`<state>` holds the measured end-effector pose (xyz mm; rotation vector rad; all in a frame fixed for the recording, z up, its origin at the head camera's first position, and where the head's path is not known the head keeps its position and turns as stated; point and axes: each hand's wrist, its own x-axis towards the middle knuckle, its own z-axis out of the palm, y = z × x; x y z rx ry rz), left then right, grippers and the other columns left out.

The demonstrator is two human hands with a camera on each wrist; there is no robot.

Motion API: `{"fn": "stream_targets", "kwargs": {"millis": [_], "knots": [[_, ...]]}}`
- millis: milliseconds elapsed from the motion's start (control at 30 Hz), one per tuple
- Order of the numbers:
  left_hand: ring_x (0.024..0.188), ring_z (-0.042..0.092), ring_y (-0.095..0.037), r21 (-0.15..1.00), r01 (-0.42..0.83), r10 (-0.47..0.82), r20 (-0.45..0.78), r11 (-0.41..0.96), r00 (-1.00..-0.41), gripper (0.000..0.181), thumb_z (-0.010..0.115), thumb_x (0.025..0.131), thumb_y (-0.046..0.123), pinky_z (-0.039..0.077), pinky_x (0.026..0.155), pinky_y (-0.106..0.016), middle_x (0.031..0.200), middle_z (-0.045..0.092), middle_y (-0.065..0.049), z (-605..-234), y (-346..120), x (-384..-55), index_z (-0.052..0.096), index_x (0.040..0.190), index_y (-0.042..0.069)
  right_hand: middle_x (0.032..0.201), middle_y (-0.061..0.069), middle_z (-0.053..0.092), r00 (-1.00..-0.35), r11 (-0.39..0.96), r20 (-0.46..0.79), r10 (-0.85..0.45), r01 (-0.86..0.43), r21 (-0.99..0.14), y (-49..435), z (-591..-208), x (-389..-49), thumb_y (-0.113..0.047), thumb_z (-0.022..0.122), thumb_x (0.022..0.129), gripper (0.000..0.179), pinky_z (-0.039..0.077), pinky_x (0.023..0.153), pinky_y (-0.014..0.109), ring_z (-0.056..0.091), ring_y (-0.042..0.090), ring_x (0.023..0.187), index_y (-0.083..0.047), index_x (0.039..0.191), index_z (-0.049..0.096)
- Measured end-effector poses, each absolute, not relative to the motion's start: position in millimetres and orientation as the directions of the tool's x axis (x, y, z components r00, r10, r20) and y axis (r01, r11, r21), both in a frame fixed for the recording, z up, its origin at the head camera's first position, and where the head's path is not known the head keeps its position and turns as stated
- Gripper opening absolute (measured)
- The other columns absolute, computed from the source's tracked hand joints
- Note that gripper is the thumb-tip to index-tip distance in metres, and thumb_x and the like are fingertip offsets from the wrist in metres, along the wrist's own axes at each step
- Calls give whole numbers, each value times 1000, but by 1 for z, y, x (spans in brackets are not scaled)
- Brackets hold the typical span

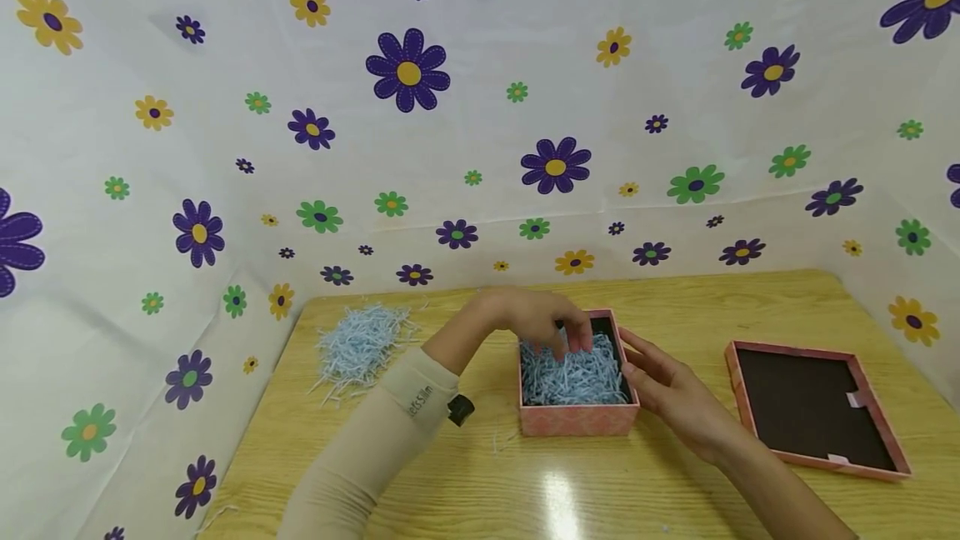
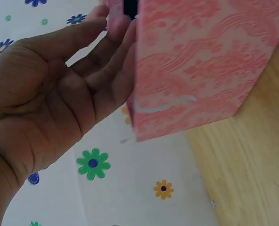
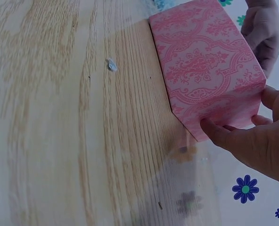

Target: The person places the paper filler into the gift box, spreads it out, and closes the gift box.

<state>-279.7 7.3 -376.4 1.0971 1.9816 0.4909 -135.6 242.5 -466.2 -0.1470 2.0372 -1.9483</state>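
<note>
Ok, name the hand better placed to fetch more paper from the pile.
Probably the left hand: it is over the box and nearer the pile of shredded paper, which lies on its own side. The right hand touches the box's right side, farther from the pile.

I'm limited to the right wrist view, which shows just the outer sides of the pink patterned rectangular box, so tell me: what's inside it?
Observer: In the head view, thin pale-blue shredded strips lie inside the pink patterned box.
Operator: Anything on the table to its right?
Observer: Yes, what looks like a shallow, four-sided, pink-rimmed lid, its dark inside facing up.
</note>
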Motion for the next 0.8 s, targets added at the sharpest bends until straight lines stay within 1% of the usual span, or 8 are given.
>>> {"fn": "stream_targets", "kwargs": {"millis": [67, 167, 300, 500, 567, 633, 700, 800], "knots": [[99, 64, -15, 662, 458, 802, -536, 593, -265, 27, 67, 101, 0, 62, 80, -35, 118, 66, -7, -382, 10, -277, 70, 124, 13, 170, 31, 20, -944, 60, -158, -290, 147, -987, 243, -467, -136, -30, 50, 114, 68, 48, 112, 46, 34, 52, 151, -20, 171, 15], [98, 65, -12, 617, 449, 752, -617, 646, -233, 25, 64, 103, 0, 62, 76, -34, 115, 66, -3, -392, 15, -273, 70, 121, 16, 170, 30, 20, -943, 55, -163, -291, 154, -987, 243, -467, -136, -31, 50, 114, 68, 49, 112, 44, 34, 51, 151, -20, 171, 16], [98, 63, -11, 578, 441, 710, -663, 687, -238, 26, 60, 105, 0, 61, 74, -35, 115, 66, -1, -403, 22, -271, 70, 121, 17, 170, 30, 20, -941, 56, -167, -293, 158, -986, 242, -468, -136, -32, 51, 113, 68, 48, 112, 44, 34, 50, 151, -21, 171, 16], [98, 62, -13, 556, 418, 675, -703, 718, -225, 25, 59, 105, 0, 62, 77, -37, 113, 64, 0, -411, 30, -274, 67, 122, 17, 170, 31, 19, -941, 52, -165, -296, 157, -986, 242, -468, -135, -31, 50, 114, 68, 47, 113, 45, 34, 50, 151, -20, 171, 15], [99, 61, -11, 558, 434, 684, -697, 707, -217, 24, 60, 105, 1, 61, 78, -35, 112, 64, 0, -412, 30, -275, 66, 123, 17, 170, 31, 19, -940, 53, -166, -297, 157, -986, 242, -468, -136, -31, 50, 114, 68, 47, 113, 44, 33, 50, 152, -20, 172, 15], [99, 61, -11, 573, 445, 705, -674, 688, -222, 25, 62, 104, 1, 61, 77, -35, 113, 64, 0, -411, 28, -275, 67, 123, 17, 171, 31, 18, -940, 53, -167, -297, 159, -986, 242, -467, -136, -31, 50, 114, 68, 47, 113, 44, 33, 50, 152, -20, 172, 15], [98, 61, -12, 601, 463, 745, -623, 651, -238, 26, 65, 102, 0, 61, 76, -34, 114, 65, -1, -406, 23, -275, 68, 122, 17, 171, 30, 18, -940, 53, -168, -296, 160, -986, 243, -467, -136, -31, 50, 114, 68, 48, 113, 44, 34, 50, 151, -20, 172, 15], [99, 63, -15, 671, 455, 809, -524, 585, -267, 28, 69, 100, 0, 61, 78, -34, 118, 65, -5, -396, 9, -277, 68, 125, 14, 170, 30, 19, -942, 57, -168, -292, 159, -986, 243, -467, -136, -30, 51, 114, 69, 48, 112, 44, 34, 50, 151, -20, 172, 15]]}}
